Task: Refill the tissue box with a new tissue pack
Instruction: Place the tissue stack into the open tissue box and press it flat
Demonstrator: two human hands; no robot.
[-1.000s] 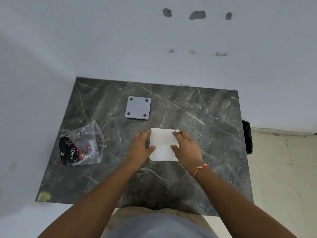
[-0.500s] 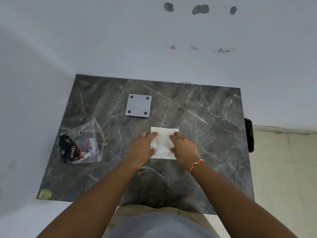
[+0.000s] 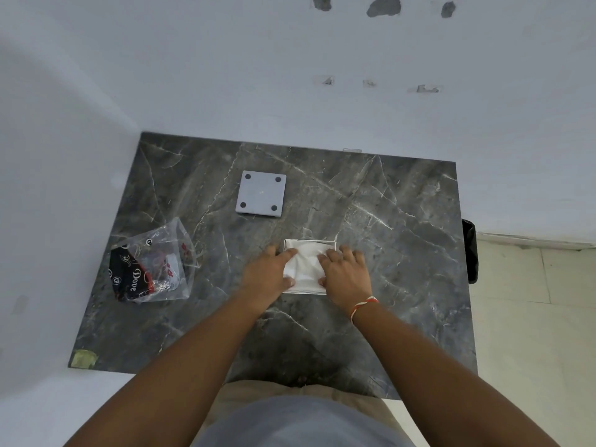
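Both hands, left hand and right hand, slid inward, flat-fingered, pressing tissues (box rim showing).

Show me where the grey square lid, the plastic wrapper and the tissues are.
grey square lid (image 3: 261, 194): head view, centre of its face.
plastic wrapper (image 3: 151, 266): head view, its crumpled middle.
tissues (image 3: 304, 266): head view, white part between the hands.

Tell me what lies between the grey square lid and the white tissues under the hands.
Head view: only bare dark marble tabletop separates the grey square lid from the white tissues.
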